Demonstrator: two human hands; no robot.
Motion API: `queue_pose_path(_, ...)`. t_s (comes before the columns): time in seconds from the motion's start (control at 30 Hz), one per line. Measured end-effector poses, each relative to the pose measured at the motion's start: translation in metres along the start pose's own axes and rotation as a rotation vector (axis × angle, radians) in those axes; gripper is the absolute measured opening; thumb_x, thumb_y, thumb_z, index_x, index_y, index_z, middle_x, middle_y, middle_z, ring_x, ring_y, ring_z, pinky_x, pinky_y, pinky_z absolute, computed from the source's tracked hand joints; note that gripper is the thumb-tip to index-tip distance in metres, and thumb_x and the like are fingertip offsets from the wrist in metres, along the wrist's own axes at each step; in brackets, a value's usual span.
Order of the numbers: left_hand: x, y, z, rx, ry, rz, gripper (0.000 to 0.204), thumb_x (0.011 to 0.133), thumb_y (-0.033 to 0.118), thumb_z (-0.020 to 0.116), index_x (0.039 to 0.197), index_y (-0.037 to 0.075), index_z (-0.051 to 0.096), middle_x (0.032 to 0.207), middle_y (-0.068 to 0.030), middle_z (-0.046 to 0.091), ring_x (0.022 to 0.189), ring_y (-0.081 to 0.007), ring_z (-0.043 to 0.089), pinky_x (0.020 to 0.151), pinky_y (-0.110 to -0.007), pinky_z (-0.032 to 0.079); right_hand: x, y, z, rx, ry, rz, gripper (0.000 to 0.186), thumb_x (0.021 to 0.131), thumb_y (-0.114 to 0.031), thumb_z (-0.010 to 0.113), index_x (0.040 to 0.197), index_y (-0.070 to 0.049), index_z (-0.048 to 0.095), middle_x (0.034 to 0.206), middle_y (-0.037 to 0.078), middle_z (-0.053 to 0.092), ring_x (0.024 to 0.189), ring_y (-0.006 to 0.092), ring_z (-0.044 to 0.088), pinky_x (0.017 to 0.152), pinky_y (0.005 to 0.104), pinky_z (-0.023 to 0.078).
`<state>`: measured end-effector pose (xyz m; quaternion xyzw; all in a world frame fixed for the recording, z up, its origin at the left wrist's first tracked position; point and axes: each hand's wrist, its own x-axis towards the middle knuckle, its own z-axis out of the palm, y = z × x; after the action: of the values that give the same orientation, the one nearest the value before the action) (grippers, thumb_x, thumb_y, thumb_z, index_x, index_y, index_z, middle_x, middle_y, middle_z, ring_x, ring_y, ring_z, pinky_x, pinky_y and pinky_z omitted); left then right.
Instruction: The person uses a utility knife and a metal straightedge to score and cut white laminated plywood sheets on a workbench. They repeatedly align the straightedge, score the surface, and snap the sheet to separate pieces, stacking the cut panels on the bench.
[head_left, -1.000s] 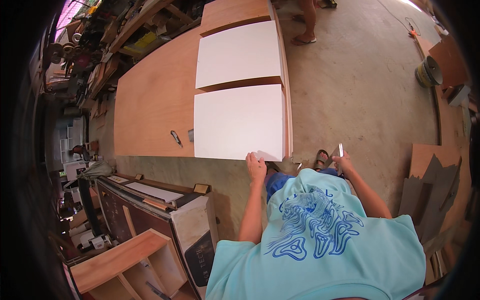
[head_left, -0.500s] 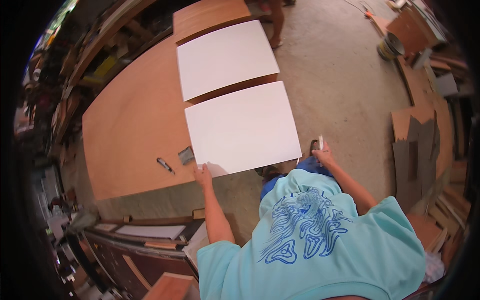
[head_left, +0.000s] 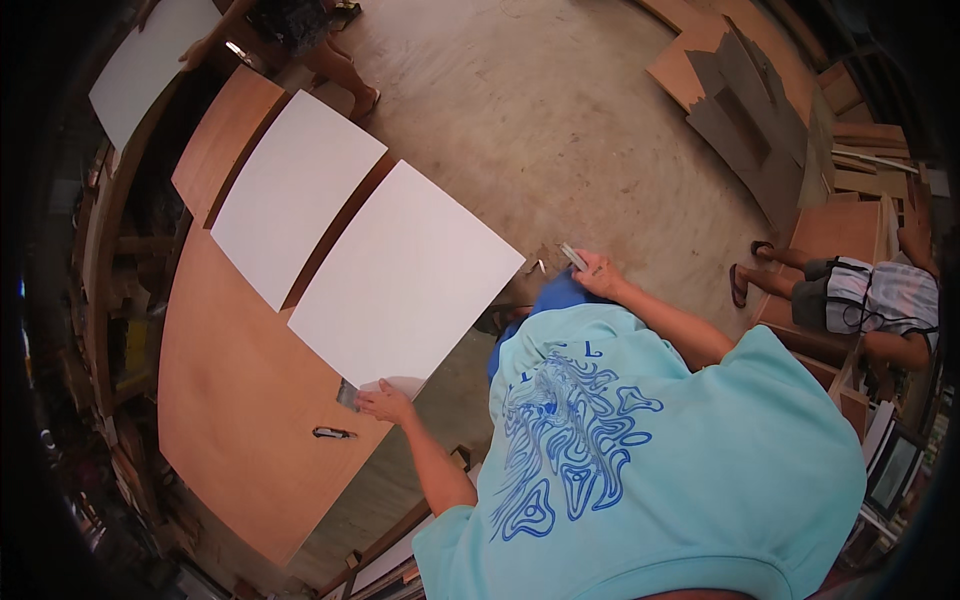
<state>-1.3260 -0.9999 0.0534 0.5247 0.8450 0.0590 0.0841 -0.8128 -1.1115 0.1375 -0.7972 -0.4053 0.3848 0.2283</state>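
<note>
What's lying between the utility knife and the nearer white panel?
In the head view, a small gray rectangular piece lies between the utility knife and the nearer white panel, close to the left hand. Its exact kind is unclear.

Jagged grey sheet (head_left: 765, 175), concrete floor (head_left: 540, 130)

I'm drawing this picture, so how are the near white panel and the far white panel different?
The near white panel looks bigger; the far white panel looks smaller, perhaps because it is farther away. The left hand is at an edge of the near white panel; no hand is at the far white panel. Both are white and lie over the brown wooden board.
</note>
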Motion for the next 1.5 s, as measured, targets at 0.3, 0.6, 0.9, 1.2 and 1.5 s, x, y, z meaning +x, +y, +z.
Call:
queue_pose_path(0.3,-0.112,0.228,0.030,0.240,-0.335,0.495,0.074,0.099,0.051,0.033,0.149,-0.002,0.017,0.154,-0.0317,0.000,0.138,-0.0572,0.006,0.107,-0.068,0.016,-0.041,0.047,-0.015,0.127,-0.079,-0.081,0.052,0.073,-0.014,0.067,0.124,-0.007,0.057,0.109,0.018,0.065,0.100,0.0332,0.062,0.089,0.0371,0.048)
queue_pose_path(0.6,-0.229,0.345,0.028,-0.442,-0.589,1.027,0.054,0.090,0.030,0.060,0.135,0.002,0.047,0.146,-0.0239,0.036,0.130,-0.0387,0.041,0.107,-0.040,0.036,-0.060,0.119,-0.087,0.286,-0.082,0.036,0.067,0.075,-0.010,0.064,0.139,-0.003,0.044,0.107,0.011,0.062,0.091,0.0206,0.062,0.083,0.0333,0.050)
queue_pose_path(0.9,-0.272,0.300,0.048,-0.234,-0.790,0.861,0.038,0.085,0.021,0.062,0.116,-0.002,0.059,0.137,-0.0260,0.046,0.124,-0.0380,0.047,0.102,-0.041,0.042,-0.031,0.085,-0.149,0.460,-0.282,0.136,0.062,0.080,-0.005,0.047,0.141,-0.004,0.039,0.101,0.009,0.062,0.068,0.0131,0.059,0.057,0.0281,0.053)
queue_pose_path(1.2,-0.265,0.293,0.043,-0.301,-0.421,0.587,0.067,0.086,0.023,0.063,0.137,-0.011,0.036,0.145,-0.0305,0.032,0.136,-0.0424,0.031,0.113,-0.041,0.029,-0.004,0.020,-0.096,0.154,-0.146,-0.384,0.050,0.082,-0.017,0.058,0.129,0.000,0.051,0.103,0.023,0.064,0.093,0.0344,0.064,0.082,0.0388,0.049)
queue_pose_path(1.5,-0.201,0.314,0.026,-0.106,-0.370,0.484,0.113,0.075,0.057,0.069,0.144,-0.013,0.014,0.153,-0.0320,0.006,0.144,-0.0448,0.005,0.115,-0.054,0.012,0.001,-0.036,-0.032,0.209,-0.171,-0.456,0.043,0.083,-0.010,0.055,0.126,0.000,0.052,0.103,0.027,0.062,0.094,0.0418,0.060,0.082,0.0406,0.049)
